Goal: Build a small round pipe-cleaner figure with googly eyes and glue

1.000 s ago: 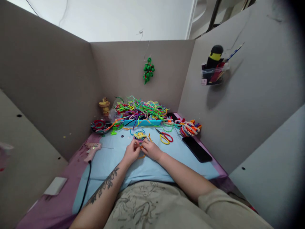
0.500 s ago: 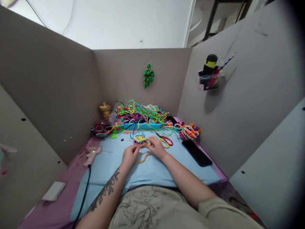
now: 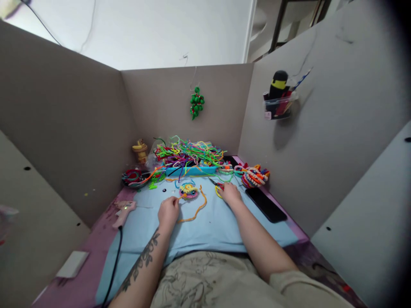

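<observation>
Head view: the toy [image 3: 189, 192] sits just beyond and right of the left hand [image 3: 169, 212], its yellow top and pink rim in place, so the body looks mostly formed. The left hand pinches an orange strand [image 3: 181, 197] at the toy's near side; that part seems unfinished. The right hand [image 3: 230, 193] covers part of the scissors [image 3: 220, 186]; I cannot tell whether it grips them. Loose orange cord [image 3: 192, 219] curves between the hands, not worked in.

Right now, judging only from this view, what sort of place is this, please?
Probably a small craft corner, screened by grey panels: there is a blue tray heaped with colourful strands, what looks like a pink glue gun, and scissors at the right hand.
</observation>
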